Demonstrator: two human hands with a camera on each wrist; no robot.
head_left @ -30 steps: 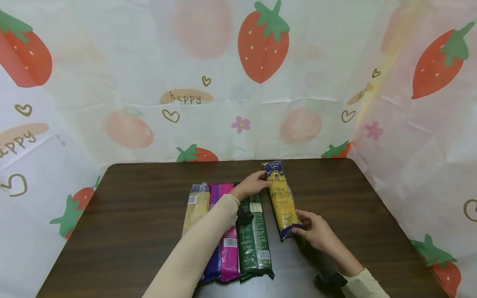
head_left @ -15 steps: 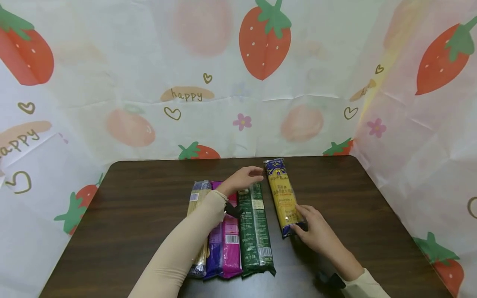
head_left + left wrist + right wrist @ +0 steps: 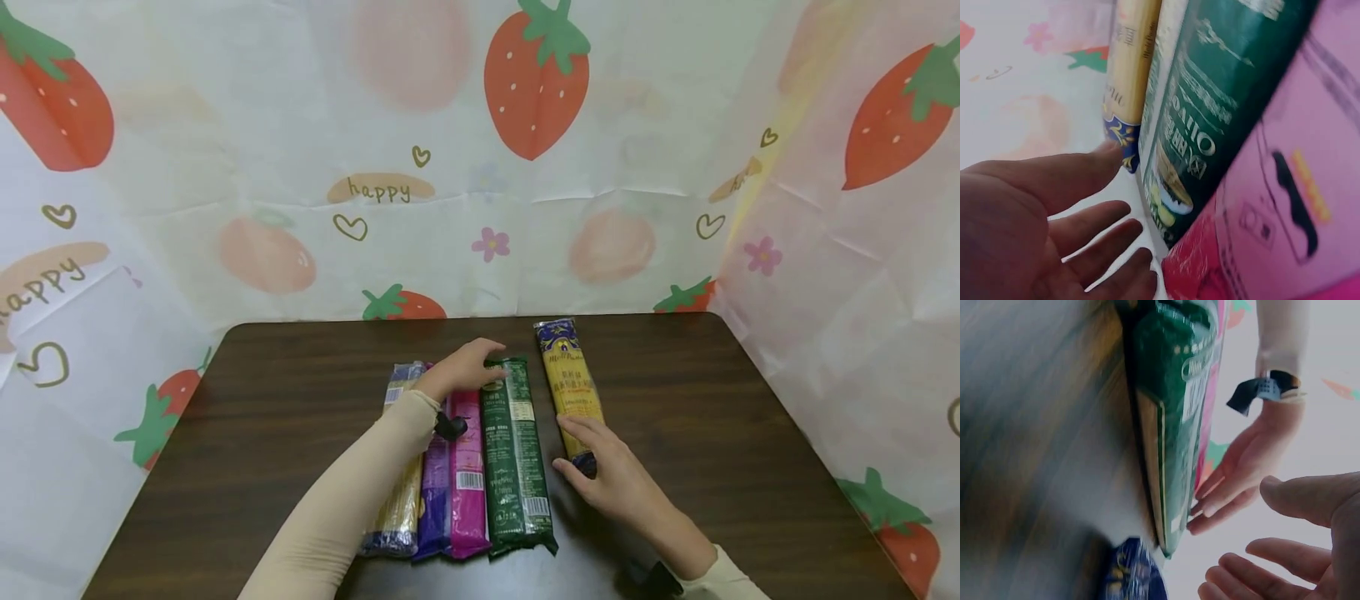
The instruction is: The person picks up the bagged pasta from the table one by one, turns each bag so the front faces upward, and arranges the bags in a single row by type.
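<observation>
A yellow pasta packet (image 3: 572, 379) with dark blue ends lies at the right of the group, slightly slanted. Over its near end is my right hand (image 3: 618, 483), fingers straight and thumb spread; in the right wrist view they appear apart from the packet's blue end (image 3: 1132, 572). My left hand (image 3: 462, 368) hovers above the far ends of the pink-and-purple packet (image 3: 468, 475) and the green spaghetti packet (image 3: 517, 454), holding nothing. In the left wrist view its loosely extended fingers are beside the green packet (image 3: 1210, 106). My left forearm partly hides a clear pasta packet (image 3: 401, 508) at the left.
All the packets lie on a dark wood-grain table (image 3: 247, 400). A gap separates the yellow packet from the green one. A white strawberry-print sheet (image 3: 420, 100) stands behind the table and along both sides.
My left hand has let go of the yellow packet's far end and moved left over the other packets. My right hand has released its near end and shifted slightly left above it.
</observation>
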